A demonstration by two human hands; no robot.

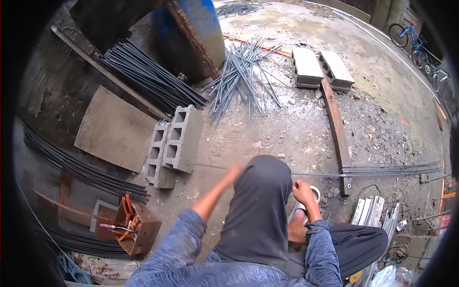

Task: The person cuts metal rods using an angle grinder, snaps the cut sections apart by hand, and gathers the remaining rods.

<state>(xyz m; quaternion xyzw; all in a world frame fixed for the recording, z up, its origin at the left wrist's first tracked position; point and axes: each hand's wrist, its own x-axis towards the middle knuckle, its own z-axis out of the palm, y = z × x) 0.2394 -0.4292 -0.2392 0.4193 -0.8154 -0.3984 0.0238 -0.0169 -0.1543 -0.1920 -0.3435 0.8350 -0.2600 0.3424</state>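
Observation:
My left hand (pixel 233 173) is smeared by motion beside my raised knee, close to a thin metal rod (pixel 208 166); its fingers cannot be made out. The rod runs from the concrete blocks (pixel 182 138) on the left, passes behind my knee and reaches the wooden beam (pixel 336 129) on the right. Just below the rod, my right hand (pixel 301 190) is closed next to my knee, above my foot. Whatever its fingers hold is too small to name. Several rods (pixel 392 169) lie side by side across the beam's near end.
Cut rods (pixel 246 71) are piled ahead, with long bars (pixel 148 74) and a board (pixel 114 129) to the left. A box of tools (pixel 146 228) stands at lower left. Two blocks (pixel 307 64) sit at the beam's far end. Metal channels (pixel 370 210) lie at right.

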